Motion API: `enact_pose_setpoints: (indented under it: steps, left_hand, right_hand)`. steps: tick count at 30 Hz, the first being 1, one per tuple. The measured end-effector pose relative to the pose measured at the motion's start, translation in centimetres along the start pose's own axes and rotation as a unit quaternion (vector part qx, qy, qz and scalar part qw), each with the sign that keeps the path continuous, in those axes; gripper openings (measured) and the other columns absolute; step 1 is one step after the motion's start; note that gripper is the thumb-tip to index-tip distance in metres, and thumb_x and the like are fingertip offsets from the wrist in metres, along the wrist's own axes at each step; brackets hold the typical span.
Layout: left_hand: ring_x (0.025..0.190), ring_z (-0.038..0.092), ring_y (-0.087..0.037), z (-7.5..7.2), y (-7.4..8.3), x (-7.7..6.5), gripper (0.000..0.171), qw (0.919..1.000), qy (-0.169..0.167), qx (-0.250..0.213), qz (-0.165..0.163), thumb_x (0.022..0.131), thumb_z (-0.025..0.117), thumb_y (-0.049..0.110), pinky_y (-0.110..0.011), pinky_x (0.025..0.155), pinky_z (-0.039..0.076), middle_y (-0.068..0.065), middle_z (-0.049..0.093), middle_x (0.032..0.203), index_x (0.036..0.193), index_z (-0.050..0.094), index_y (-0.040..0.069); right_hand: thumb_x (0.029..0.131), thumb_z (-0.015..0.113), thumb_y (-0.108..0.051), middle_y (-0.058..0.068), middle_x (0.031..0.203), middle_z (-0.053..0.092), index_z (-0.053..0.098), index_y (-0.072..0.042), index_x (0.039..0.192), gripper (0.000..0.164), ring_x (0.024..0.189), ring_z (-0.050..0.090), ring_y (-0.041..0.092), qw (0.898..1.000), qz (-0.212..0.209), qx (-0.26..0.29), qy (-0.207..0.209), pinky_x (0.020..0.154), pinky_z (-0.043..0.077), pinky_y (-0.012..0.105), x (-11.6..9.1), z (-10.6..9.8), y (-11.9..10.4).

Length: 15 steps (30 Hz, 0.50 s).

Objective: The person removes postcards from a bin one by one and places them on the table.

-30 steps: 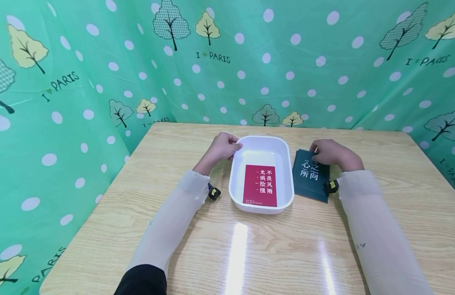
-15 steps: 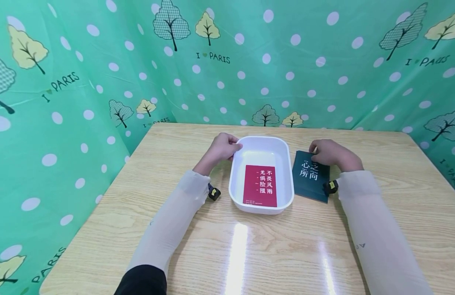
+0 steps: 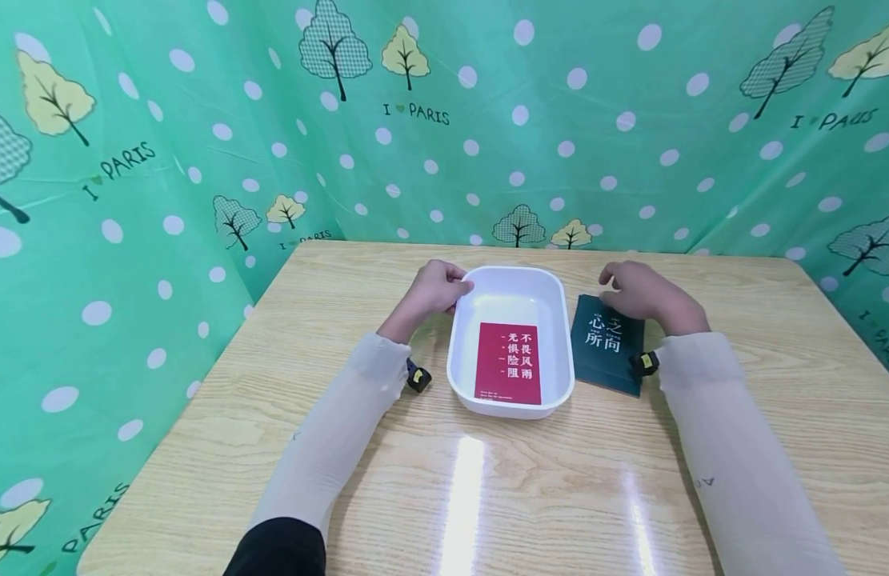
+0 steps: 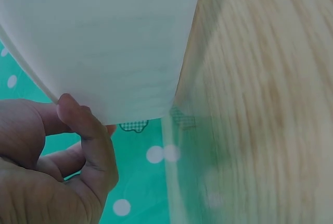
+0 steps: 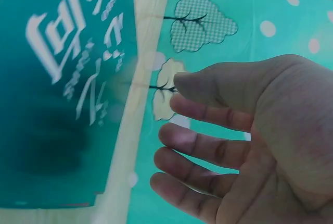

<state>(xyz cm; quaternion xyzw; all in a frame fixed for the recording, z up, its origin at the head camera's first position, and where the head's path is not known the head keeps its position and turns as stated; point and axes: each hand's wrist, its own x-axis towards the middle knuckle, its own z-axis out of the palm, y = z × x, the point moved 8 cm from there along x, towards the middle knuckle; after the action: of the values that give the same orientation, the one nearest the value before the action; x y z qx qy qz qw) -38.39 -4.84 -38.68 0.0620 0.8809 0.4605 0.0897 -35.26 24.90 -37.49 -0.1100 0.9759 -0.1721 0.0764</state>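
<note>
My left hand (image 3: 435,286) pinches the far left rim of a white plastic basin (image 3: 563,320), thumb on the rim and fingers outside. In the left wrist view, the basin's wall (image 4: 119,41) rises beside those fingers. Flat inside the basin lies a red notebook (image 3: 507,384) with white Chinese characters. To the basin's right, a dark green notebook (image 3: 602,364) lies on the table, apparently with another layer beneath it. My right hand (image 3: 649,298) hovers at its far edge. In the right wrist view, the loosely bent fingers (image 5: 200,146) hold nothing and stand apart from the green notebook (image 5: 57,146).
A light wood table (image 3: 386,496) carries everything. Behind it and on the left hangs a green polka-dot curtain (image 3: 444,176) with printed trees. Black wrist cameras (image 3: 418,374) sit at both cuffs.
My right hand has let go of the green notebook's far edge and risen slightly, shifting a little left and away. The left hand and basin have stayed in place.
</note>
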Motion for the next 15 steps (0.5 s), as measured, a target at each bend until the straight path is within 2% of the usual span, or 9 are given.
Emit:
enact_pose_setpoints:
  steps: [8,15]
  left_hand:
    - [0.063,0.063,-0.017,-0.1,-0.1,0.0,0.023,1.0,0.009,0.0,-0.002,0.097,0.063,0.021,-0.026,0.054,0.056,-0.008,0.066,0.089,0.111,0.066,0.003]
    - [0.065,0.064,-0.018,0.0,0.0,0.0,0.025,1.0,0.006,0.004,0.0,0.097,0.062,0.021,-0.025,0.055,0.056,-0.009,0.065,0.09,0.113,0.065,0.003]
  right_hand:
    - [0.097,0.056,-0.013,0.028,0.121,0.056,0.053,0.006,0.127,0.037,0.108,0.054,0.041,0.998,-0.043,-0.023,0.034,0.088,0.049,0.055,-0.3,-1.0,-3.1]
    - [0.097,0.057,-0.015,0.026,0.124,0.054,0.052,0.006,0.128,0.038,0.11,0.052,0.04,0.991,-0.097,-0.03,0.091,0.088,0.048,0.054,-0.7,-1.4,-6.7]
